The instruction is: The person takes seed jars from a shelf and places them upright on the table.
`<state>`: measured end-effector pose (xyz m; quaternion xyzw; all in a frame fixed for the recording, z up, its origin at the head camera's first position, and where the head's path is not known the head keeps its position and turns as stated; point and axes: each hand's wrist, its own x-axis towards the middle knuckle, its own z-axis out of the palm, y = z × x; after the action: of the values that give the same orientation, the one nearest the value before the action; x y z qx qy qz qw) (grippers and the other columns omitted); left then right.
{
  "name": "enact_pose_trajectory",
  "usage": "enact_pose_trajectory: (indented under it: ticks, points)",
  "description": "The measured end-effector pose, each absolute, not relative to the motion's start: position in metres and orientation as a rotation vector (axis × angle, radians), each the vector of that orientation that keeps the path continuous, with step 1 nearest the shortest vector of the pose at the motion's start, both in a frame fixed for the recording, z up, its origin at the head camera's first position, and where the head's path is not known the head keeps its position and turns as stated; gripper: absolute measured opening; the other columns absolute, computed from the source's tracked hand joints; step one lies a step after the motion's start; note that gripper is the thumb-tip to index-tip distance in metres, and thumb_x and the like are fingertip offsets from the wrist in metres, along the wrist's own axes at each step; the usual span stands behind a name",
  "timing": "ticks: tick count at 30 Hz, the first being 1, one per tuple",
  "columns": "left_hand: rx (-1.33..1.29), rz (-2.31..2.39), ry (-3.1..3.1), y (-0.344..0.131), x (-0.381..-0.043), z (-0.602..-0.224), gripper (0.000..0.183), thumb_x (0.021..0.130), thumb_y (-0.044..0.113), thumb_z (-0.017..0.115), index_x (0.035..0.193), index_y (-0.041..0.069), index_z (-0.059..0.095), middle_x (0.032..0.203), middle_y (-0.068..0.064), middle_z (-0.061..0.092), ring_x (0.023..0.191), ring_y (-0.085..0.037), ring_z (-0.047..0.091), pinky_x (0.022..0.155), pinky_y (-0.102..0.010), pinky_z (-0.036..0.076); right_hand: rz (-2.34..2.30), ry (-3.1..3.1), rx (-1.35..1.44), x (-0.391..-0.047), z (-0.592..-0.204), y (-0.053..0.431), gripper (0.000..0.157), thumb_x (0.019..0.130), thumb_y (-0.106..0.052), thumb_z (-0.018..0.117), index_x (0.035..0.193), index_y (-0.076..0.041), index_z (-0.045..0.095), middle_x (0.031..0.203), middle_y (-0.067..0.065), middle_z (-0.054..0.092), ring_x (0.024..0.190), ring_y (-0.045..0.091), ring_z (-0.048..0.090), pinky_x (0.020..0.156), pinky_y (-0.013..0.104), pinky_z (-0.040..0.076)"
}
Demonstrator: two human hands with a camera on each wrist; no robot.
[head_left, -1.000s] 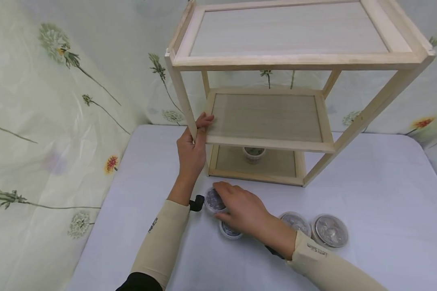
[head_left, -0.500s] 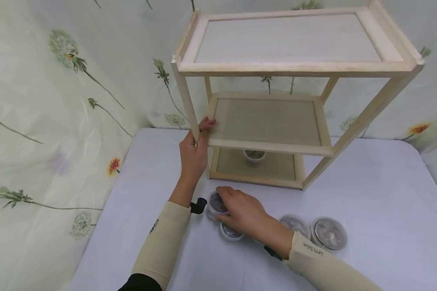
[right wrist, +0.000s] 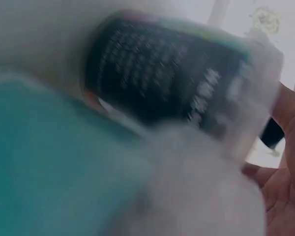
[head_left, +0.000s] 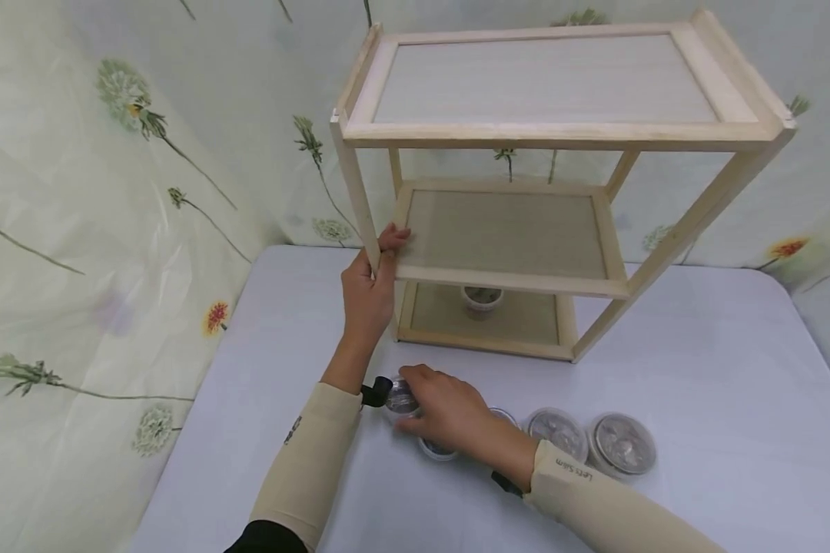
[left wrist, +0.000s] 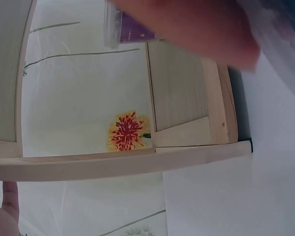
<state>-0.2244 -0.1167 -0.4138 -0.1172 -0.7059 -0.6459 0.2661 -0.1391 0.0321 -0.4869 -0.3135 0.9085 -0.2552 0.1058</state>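
Observation:
My left hand grips the front left post of a three-tier wooden shelf rack, where the middle shelf meets it. That post crosses the left wrist view. Low in front of the rack, my right hand holds a round tub with a clear top. In the right wrist view, the tub's dark label carries white print. Another tub is partly hidden under my right hand. A small tub stands on the bottom shelf; the left wrist view shows its purple label.
To the right of my right hand stand two lidded tubs side by side, and the rim of another shows behind my wrist. A white cloth covers the table. Flower-printed sheeting hangs behind and to the left.
My right hand has shifted slightly left and toward me with the tub, uncovering more of the tubs on the right. My left hand keeps its grip on the post. The head view has tilted a little.

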Motion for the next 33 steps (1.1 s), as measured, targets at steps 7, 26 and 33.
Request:
enact_pose_trajectory:
  ticks: [7, 26, 33]
  points:
    - [-0.317, -1.716, -1.912, -0.117, -0.225, -0.411, 0.024, 0.107, -0.002, 0.048, 0.111, -0.008, 0.071, 0.126, -0.016, 0.073, 0.138, -0.023, 0.056, 0.116, -0.035, 0.042, -0.779, 2.683, -0.898, -0.136, -0.488, 0.026, 0.084, 0.081, -0.043, 0.09, 0.148, -0.009, 0.052, 0.126, 0.007, 0.069, 0.11, 0.025, 0.068, 0.081, 0.046, 0.058]
    - [-0.316, -1.72, -1.903, -0.115, -0.225, -0.411, 0.024, 0.106, -0.002, 0.048, 0.112, -0.007, 0.071, 0.126, -0.017, 0.073, 0.138, -0.024, 0.057, 0.116, -0.036, 0.042, -0.79, 2.684, -0.98, -0.122, -0.497, 0.023, 0.087, 0.078, -0.039, 0.093, 0.146, -0.007, 0.049, 0.11, 0.011, 0.072, 0.097, 0.027, 0.07, 0.079, 0.045, 0.059]
    - [-0.3, -1.724, -1.901, -0.116, -0.225, -0.413, 0.025, 0.106, -0.002, 0.048, 0.112, -0.006, 0.072, 0.125, -0.015, 0.073, 0.138, -0.024, 0.057, 0.117, -0.036, 0.041, -0.704, 2.708, -1.034, -0.121, -0.499, 0.024, 0.084, 0.074, -0.038, 0.094, 0.139, -0.004, 0.055, 0.108, 0.009, 0.071, 0.092, 0.027, 0.069, 0.077, 0.045, 0.058]
